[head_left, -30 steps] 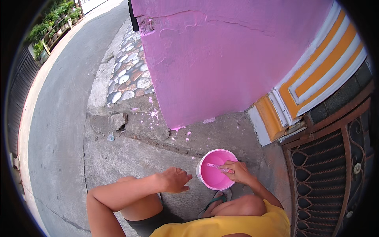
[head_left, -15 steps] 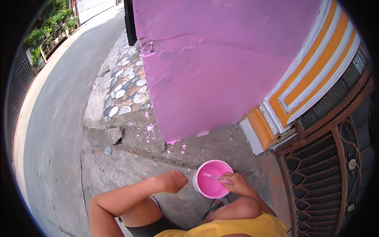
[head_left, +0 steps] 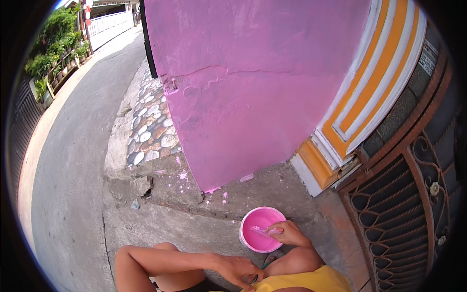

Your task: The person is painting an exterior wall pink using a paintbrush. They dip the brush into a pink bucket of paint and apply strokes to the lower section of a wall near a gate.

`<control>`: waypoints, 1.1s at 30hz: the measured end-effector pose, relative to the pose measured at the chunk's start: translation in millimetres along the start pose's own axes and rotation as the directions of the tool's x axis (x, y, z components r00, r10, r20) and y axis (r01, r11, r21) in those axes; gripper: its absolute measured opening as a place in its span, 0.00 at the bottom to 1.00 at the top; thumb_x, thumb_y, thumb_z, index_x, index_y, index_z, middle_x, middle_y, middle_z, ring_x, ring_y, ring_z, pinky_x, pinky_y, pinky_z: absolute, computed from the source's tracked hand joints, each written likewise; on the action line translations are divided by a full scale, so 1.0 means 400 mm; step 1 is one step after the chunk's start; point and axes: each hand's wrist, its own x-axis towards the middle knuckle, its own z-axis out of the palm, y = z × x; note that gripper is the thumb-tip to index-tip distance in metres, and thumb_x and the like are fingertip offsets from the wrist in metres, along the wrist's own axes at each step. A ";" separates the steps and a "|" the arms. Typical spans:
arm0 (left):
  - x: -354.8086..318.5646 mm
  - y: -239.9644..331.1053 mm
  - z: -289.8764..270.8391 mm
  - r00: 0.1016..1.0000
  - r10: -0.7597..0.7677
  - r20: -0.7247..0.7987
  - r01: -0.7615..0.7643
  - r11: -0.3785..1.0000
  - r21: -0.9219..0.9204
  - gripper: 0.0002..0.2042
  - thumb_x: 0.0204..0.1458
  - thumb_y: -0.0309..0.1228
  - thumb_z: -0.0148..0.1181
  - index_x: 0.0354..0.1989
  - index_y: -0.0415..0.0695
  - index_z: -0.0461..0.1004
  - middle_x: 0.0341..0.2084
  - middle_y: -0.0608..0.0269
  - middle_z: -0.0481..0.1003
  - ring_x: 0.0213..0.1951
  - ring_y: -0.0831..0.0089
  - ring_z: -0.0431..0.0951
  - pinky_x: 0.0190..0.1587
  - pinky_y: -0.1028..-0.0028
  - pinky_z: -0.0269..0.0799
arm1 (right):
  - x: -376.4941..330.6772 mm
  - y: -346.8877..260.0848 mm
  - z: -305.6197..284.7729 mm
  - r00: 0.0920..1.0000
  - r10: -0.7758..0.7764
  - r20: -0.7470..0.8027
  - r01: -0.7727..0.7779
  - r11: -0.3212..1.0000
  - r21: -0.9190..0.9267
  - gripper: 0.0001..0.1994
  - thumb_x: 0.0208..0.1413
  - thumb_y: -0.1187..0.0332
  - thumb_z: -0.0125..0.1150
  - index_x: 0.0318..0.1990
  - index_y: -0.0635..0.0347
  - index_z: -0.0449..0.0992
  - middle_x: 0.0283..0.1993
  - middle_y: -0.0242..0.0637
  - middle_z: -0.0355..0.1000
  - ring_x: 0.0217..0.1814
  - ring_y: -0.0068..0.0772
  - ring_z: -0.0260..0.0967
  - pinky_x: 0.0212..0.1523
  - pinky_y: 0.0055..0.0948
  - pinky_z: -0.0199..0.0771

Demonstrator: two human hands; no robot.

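A round white bucket point(head_left: 242, 237) of pink paint stands on the concrete just in front of me. My right hand point(head_left: 291, 233) reaches over its right rim, fingers closed round the handle of a paint-smeared paintbrush point(head_left: 261, 230). The brush slants into the bucket; its lower end is too coated in pink to make out well. Across my lap, close to the yellow shirt point(head_left: 301, 280), lies my left hand point(head_left: 238, 269) with its fingers loosely apart and no object visible in it. Behind the bucket rises a pink painted wall point(head_left: 243, 112).
Orange and white trim point(head_left: 362, 104) borders the wall on the right, beside a brown metal gate point(head_left: 389, 224). Pink splashes point(head_left: 183, 176) and a loose stone point(head_left: 142, 186) lie near the wall's left corner. A pebble-patterned strip point(head_left: 153, 129) and a road point(head_left: 78, 146) run along the left.
My left hand has dropped from beside the bucket down to my lap, and its fist has loosened. The brush has shifted slightly within the bucket. The view has tilted up a little.
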 end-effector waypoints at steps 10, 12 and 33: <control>0.062 0.013 0.044 0.995 -0.073 -0.065 0.081 0.987 0.140 0.14 0.55 0.39 0.53 0.42 0.41 0.71 0.31 0.47 0.74 0.35 0.51 0.76 0.35 0.57 0.71 | -0.005 0.036 0.019 0.999 0.032 -0.011 -0.032 0.999 0.024 0.11 0.47 0.65 0.64 0.41 0.47 0.82 0.37 0.40 0.78 0.37 0.40 0.76 0.42 0.32 0.74; 0.069 -0.021 0.053 0.992 0.111 -0.059 -0.101 0.983 0.153 0.13 0.56 0.38 0.53 0.37 0.38 0.66 0.22 0.47 0.71 0.28 0.48 0.73 0.30 0.58 0.68 | -0.002 0.037 0.021 0.998 0.070 -0.001 -0.070 0.997 0.020 0.12 0.46 0.65 0.64 0.41 0.45 0.82 0.37 0.41 0.77 0.38 0.43 0.75 0.42 0.34 0.73; 0.015 0.093 0.001 0.999 0.030 -0.026 -0.020 0.945 0.326 0.14 0.51 0.36 0.58 0.42 0.42 0.74 0.28 0.52 0.76 0.29 0.57 0.78 0.29 0.62 0.72 | -0.012 0.062 0.024 0.993 0.115 0.013 -0.115 0.993 0.001 0.13 0.50 0.63 0.63 0.44 0.48 0.80 0.37 0.43 0.77 0.40 0.46 0.75 0.43 0.37 0.73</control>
